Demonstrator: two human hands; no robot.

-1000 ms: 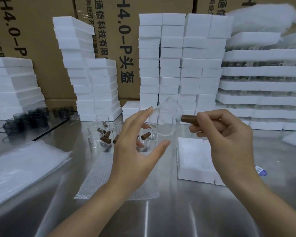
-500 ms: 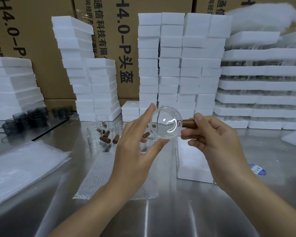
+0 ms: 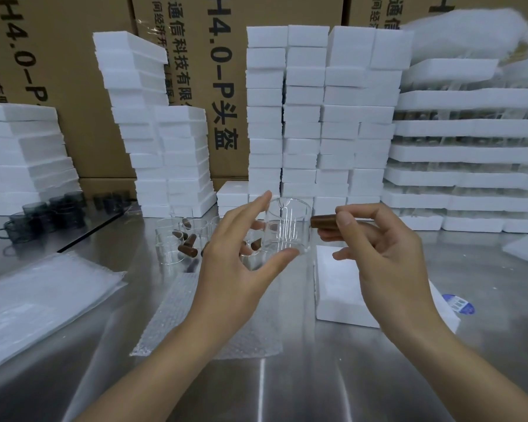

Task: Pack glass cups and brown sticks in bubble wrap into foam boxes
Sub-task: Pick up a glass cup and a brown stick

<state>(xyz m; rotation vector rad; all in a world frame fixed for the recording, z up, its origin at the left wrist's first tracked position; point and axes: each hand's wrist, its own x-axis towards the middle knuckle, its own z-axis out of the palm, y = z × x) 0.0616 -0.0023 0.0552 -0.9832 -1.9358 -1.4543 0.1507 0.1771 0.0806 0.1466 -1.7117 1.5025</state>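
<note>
My left hand (image 3: 235, 263) holds a clear glass cup (image 3: 288, 226) upright between forefinger and thumb, above the steel table. My right hand (image 3: 381, 254) pinches a brown stick (image 3: 322, 221) whose tip touches the cup's right side. Behind my left hand stand more glass cups (image 3: 169, 242) with loose brown sticks (image 3: 188, 249) among them. A sheet of bubble wrap (image 3: 177, 312) lies flat under my left wrist. A white foam box (image 3: 340, 287) sits on the table below my right hand.
Tall stacks of foam boxes (image 3: 305, 117) line the back, with foam trays (image 3: 470, 153) at right and cardboard cartons behind. Dark glass mugs (image 3: 34, 220) stand at far left. A pile of plastic sheets (image 3: 37, 300) lies at left. A blue sticker (image 3: 457, 303) is at right.
The cup has turned from showing its round base toward me to standing upright. The brown stick moved in from apart to touching the cup's side.
</note>
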